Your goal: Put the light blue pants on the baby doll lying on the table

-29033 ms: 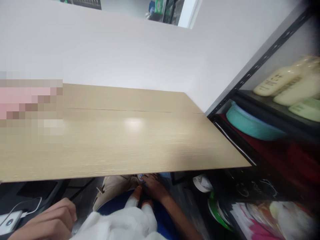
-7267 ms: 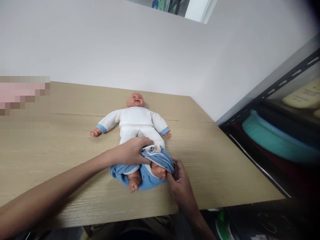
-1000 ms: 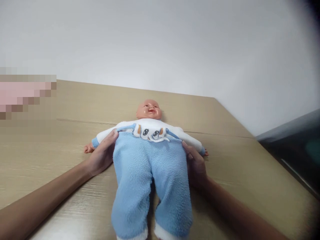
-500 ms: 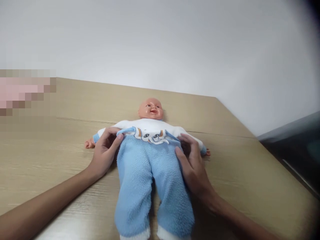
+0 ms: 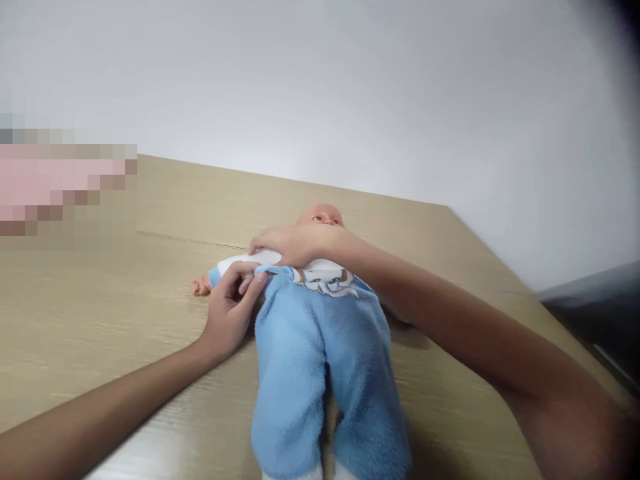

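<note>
A baby doll [image 5: 280, 257] in a white top lies on its back, feet towards me. It wears blue fleece overalls [image 5: 290, 347] with an elephant-face patch [image 5: 325, 280] at the chest. My left hand [image 5: 230, 307] pinches the overalls' upper edge at the left side, between thumb and fingers. Across the doll's chest reaches my right arm, hiding its neck and lower face. My right hand [image 5: 293, 245] rests at the doll's left-side shoulder, its fingers curled over the white sleeve; the thumb is hidden. The doll's hand [image 5: 201, 286] sticks out at the left.
The doll lies on a wooden table [image 5: 165, 307] with a seam across it. A pale wall [image 5: 300, 87] rises behind. At the far left is a blurred-out pink area [image 5: 50, 187]. Something dark [image 5: 595, 313] stands beyond the table's right edge.
My right hand has left the overalls' right side and crossed over the chest to the doll's left-side shoulder. My left hand stays at the overalls' edge. The view has shifted slightly.
</note>
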A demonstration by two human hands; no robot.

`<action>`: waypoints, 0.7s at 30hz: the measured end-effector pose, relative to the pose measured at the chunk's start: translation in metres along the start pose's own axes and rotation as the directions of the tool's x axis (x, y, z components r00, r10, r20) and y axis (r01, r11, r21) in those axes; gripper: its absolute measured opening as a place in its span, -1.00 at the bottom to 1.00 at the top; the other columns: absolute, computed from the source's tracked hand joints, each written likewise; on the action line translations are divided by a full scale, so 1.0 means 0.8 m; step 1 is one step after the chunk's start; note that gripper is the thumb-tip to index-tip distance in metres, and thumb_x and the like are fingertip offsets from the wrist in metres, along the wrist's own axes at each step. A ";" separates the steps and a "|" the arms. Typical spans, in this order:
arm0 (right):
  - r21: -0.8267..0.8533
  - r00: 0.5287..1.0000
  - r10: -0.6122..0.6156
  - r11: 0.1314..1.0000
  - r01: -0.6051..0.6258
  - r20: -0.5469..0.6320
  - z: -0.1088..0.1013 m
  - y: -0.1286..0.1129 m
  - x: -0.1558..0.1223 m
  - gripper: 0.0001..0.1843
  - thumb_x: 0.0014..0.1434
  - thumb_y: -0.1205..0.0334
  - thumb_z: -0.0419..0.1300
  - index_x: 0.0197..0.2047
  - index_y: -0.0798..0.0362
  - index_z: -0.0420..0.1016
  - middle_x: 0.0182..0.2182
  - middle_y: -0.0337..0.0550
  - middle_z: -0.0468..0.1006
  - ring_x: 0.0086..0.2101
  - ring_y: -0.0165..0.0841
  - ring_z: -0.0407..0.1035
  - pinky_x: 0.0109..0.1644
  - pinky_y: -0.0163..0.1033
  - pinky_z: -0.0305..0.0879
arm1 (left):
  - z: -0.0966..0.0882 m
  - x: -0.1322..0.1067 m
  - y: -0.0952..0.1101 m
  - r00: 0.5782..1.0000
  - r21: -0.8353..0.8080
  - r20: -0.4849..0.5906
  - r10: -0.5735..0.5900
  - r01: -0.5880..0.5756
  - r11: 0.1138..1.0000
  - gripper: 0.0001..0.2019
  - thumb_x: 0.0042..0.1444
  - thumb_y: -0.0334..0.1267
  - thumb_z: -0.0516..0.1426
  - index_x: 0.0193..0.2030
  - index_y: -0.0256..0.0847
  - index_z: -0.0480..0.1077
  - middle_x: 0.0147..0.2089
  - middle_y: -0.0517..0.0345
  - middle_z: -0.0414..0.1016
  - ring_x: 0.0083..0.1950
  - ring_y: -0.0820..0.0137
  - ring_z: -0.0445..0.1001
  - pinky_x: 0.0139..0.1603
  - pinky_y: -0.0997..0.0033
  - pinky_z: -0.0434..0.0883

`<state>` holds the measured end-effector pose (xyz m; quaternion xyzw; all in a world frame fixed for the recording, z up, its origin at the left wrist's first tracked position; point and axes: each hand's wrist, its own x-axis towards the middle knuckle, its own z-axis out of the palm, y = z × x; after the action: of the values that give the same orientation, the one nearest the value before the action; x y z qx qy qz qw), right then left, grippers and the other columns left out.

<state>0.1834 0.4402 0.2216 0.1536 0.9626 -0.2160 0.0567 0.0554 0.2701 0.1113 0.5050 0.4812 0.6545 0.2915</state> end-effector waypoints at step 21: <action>0.644 0.961 0.124 0.762 0.067 -0.246 0.026 0.022 -0.035 -0.72 0.26 0.39 0.23 -0.02 -0.10 0.58 -0.07 -0.23 0.69 0.00 -0.19 0.57 0.14 -0.12 0.48 | -0.013 -0.015 -0.017 0.894 0.198 0.016 0.447 -0.441 0.875 -0.94 0.54 -0.18 0.29 0.03 -0.03 0.61 0.03 0.08 0.48 0.10 0.22 0.50 0.19 0.15 0.45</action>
<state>0.2162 0.4387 0.2003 0.2067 0.8248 -0.5100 -0.1299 0.0478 0.2613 0.0941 0.6184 0.4191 0.6606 0.0748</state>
